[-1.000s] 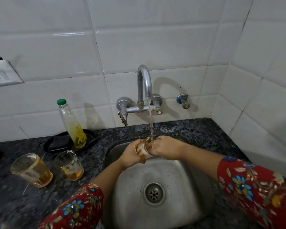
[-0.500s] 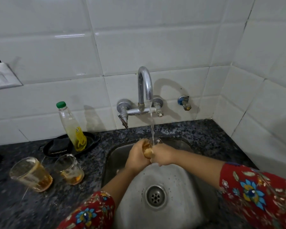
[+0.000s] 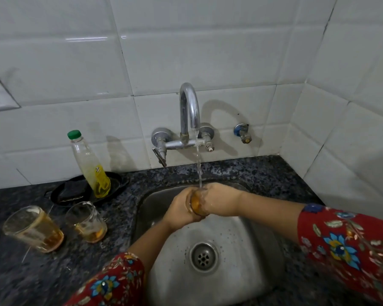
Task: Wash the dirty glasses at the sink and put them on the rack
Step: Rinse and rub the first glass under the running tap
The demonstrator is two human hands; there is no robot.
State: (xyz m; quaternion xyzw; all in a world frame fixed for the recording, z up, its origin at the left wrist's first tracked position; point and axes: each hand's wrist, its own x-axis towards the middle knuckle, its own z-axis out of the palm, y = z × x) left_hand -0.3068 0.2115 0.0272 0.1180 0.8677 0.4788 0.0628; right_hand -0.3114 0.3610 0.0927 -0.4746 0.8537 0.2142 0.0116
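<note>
Over the steel sink (image 3: 241, 272) I hold a small glass (image 3: 195, 203) with amber residue under the running water from the tap (image 3: 189, 111). My left hand (image 3: 179, 212) wraps its left side and my right hand (image 3: 221, 199) grips its right side; most of the glass is hidden between them. Two more dirty glasses stand on the dark granite counter at the left: a larger one (image 3: 32, 228) and a smaller one (image 3: 86, 221), both with amber liquid at the bottom. No rack is in view.
A clear bottle with yellow liquid and a green cap (image 3: 90, 166) stands on a black dish (image 3: 75, 191) behind the glasses. A small valve (image 3: 242, 132) sticks out of the tiled wall at the right. The drain (image 3: 203, 256) sits mid-sink.
Both hands stay on the glass under the stream and have turned it slightly. The view has shifted a little.
</note>
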